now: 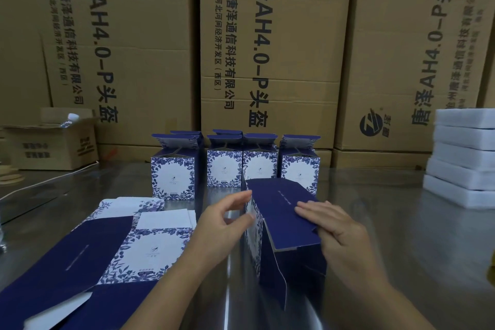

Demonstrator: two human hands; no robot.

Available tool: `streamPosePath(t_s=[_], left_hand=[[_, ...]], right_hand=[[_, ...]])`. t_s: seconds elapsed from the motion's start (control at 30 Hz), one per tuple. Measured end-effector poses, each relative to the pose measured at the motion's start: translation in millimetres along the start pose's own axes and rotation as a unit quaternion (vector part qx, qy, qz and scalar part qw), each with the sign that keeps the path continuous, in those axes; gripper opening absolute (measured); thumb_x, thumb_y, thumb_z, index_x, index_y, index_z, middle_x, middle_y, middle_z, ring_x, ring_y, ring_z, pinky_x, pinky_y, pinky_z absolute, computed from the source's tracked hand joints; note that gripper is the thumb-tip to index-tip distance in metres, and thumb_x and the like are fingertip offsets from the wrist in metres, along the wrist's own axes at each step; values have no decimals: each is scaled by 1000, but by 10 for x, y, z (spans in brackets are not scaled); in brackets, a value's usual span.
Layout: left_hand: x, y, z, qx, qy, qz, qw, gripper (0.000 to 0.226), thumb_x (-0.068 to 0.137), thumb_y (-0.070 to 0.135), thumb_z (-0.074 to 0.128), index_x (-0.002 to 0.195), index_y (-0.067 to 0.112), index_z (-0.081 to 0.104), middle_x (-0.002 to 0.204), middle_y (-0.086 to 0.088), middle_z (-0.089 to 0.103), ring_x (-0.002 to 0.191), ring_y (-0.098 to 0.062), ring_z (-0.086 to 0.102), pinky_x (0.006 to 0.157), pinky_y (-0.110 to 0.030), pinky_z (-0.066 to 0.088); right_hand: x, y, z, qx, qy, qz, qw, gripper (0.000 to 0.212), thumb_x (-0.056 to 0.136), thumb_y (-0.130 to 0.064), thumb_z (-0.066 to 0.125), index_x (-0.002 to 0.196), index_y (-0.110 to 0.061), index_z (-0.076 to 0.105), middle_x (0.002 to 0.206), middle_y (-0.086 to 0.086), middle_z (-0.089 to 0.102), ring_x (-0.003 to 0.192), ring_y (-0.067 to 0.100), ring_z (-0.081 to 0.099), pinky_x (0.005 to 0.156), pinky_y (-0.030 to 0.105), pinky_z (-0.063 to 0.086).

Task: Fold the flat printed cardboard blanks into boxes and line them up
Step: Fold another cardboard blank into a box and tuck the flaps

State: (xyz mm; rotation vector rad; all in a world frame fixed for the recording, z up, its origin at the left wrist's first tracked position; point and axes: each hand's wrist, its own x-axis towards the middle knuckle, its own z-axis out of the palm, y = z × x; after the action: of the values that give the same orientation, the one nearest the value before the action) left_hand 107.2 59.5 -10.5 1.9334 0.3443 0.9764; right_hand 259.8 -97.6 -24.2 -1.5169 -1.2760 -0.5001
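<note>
Box blank half-raised between both hands

Box blank [284, 225], navy with blue-and-white floral panels, stands partly opened on the steel tabletop [401, 222], near the middle of the view and just in front of the finished row; its navy panel slopes upward and away, and a loose navy flap hangs at its near corner. The left grip [222, 225] pinches the edge of the floral side panel, forefinger at the top corner and thumb lower on the same edge; the right grip [340, 233] is flattened, fingers laid straight on the sloping navy panel, thumb at that panel's near edge, holding nothing inside the hand.

Stack of flat blanks [107, 249] lies to the left, touching the tabletop, printed side up, navy and floral areas showing. Folded boxes [176, 177] stand upright farther back with their top flaps open; four make the front row, the leftmost set apart by a gap, the other three side by side; flaps of more boxes show behind them.

Large brown cartons [267, 48] with printed lettering wall off the back; a small open carton [53, 147] sits at the left with a bottle [70, 118] sticking out of it; a pile of white foam slabs [463, 158] rests on the tabletop's right edge.
</note>
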Motion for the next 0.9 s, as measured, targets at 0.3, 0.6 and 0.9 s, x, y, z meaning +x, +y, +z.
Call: streamPosePath(t_s=[0.3,0.6,0.9], left_hand=[[-103,101,27,46,-97,70,992,64,65,49,66,126,45,46,135,27,41,124,13,35,100,-11,33],[-79,94,-5,32,-125,54,990,60,69,27,66,126,40,51,135,21,46,127,5,39,102,-25,39],[-77,102,5,11,-128,58,990,62,58,42,56,119,35,57,134,21,45,124,10,39,95,-21,43]], right_hand=[[2,-17,18,20,28,14,999,69,79,22,51,96,-43,65,105,-26,66,110,-12,53,94,0,30],[-4,-50,-35,61,1,55,997,43,76,19,54,72,-24,55,103,-32,65,104,-12,57,86,2,38],[16,-65,-92,82,-44,71,993,44,75,20,53,69,-23,61,98,-26,68,105,-14,55,86,-1,33]])
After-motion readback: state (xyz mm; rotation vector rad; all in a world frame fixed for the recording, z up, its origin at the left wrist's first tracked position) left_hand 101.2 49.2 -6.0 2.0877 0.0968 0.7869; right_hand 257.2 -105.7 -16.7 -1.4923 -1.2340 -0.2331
